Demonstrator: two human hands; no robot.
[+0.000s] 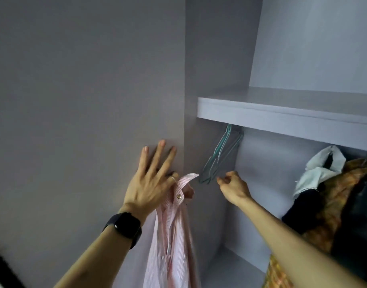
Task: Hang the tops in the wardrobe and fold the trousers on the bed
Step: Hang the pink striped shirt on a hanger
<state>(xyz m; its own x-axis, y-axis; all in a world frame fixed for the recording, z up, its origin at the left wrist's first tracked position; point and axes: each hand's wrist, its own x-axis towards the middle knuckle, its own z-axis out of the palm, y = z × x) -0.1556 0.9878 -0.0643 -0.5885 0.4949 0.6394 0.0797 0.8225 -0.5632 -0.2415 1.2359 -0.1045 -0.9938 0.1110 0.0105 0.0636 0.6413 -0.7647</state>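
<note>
A pink striped shirt (172, 229) hangs by its collar from my left hand (151, 183). That hand pinches the collar at the thumb side while its other fingers spread flat on the grey wardrobe door (85, 100). Several green wire hangers (220, 154) hang slanted from under the wardrobe shelf (282, 115). My right hand (233, 187) is inside the wardrobe with its fingers curled, fingertips right at the lower end of the hangers. Whether it touches them is unclear.
Hung clothes fill the right side of the wardrobe: a white and dark garment (319, 169) and an orange patterned one (340, 196). The wardrobe's side panel (205, 80) stands between my two hands. A black watch (124, 227) is on my left wrist.
</note>
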